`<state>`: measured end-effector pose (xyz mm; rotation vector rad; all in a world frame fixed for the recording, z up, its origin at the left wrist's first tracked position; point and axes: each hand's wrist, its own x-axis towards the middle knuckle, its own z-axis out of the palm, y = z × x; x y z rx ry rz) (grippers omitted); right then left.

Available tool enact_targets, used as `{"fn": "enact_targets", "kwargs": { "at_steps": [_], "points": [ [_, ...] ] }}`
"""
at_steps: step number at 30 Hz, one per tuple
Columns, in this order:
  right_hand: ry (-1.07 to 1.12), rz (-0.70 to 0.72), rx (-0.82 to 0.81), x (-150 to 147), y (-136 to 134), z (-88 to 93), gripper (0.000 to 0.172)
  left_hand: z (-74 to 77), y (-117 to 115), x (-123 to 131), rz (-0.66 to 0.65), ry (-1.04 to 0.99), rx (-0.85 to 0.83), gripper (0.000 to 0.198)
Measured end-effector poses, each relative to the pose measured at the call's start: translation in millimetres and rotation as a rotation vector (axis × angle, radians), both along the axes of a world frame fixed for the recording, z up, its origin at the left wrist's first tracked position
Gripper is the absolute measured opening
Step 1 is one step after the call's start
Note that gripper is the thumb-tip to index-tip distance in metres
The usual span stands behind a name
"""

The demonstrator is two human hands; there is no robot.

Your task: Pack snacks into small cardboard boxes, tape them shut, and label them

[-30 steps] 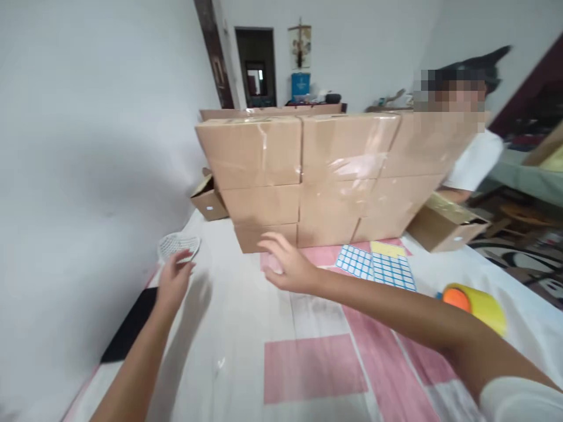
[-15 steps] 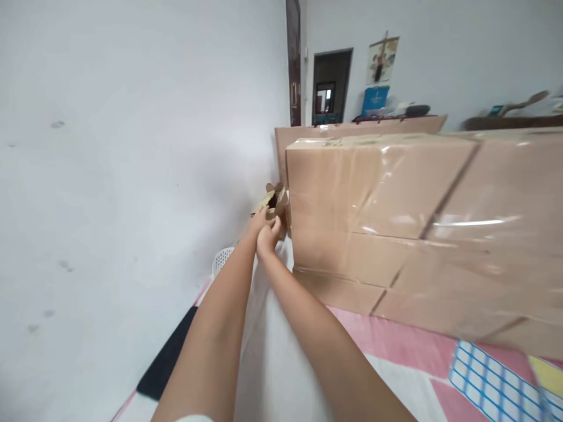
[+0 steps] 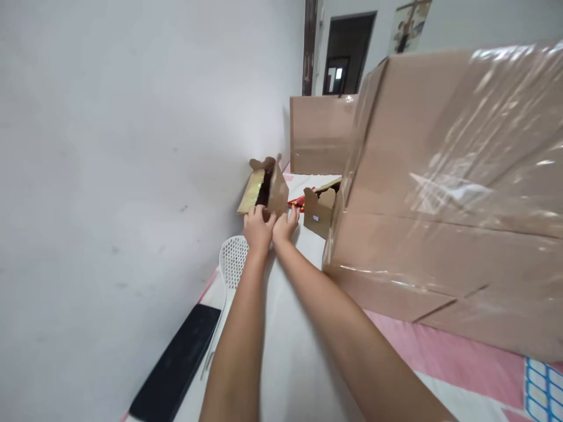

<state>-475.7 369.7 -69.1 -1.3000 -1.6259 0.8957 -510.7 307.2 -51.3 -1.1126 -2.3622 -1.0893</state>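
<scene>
An open cardboard box (image 3: 279,190) stands against the white wall, with its flaps up and a dark inside. My left hand (image 3: 258,227) grips the near edge of this box, fingers over the rim. Beside it, my right hand (image 3: 285,227) is at the box's near right corner, its fingers spread and pointing away from me. A second small open box (image 3: 319,212) sits to the right, partly hidden behind a large taped carton (image 3: 440,176). Something red (image 3: 298,203) lies between the two small boxes.
A white perforated skimmer (image 3: 234,261) and a flat black object (image 3: 178,363) lie along the wall at the left. Farther back stands a cardboard panel (image 3: 321,132). Pink and white cloth (image 3: 444,351) covers the surface, with a blue-checked piece (image 3: 543,387) at the right.
The view has shifted, and the large carton now stands farther right and looks bigger. The second small box and the red thing have come into sight. My hands have moved slightly apart.
</scene>
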Motion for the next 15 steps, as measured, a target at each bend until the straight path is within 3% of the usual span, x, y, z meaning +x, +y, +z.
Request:
{"fn": "enact_targets", "kwargs": {
  "at_steps": [6, 11, 15],
  "points": [
    [-0.275, 0.069, 0.025, -23.0, 31.8, -3.8, 0.043, -21.0, -0.9, -16.5, -0.059, 0.01, 0.081, 0.021],
    [-0.382, 0.131, -0.012, -34.5, 73.6, 8.8, 0.05, -25.4, 11.5, -26.7, -0.07, 0.029, 0.132, 0.016],
    [-0.358, 0.286, 0.031, -6.6, 82.7, 17.8, 0.052, -15.8, 7.9, -25.0, -0.123, 0.013, 0.226, 0.012]
  ]
}}
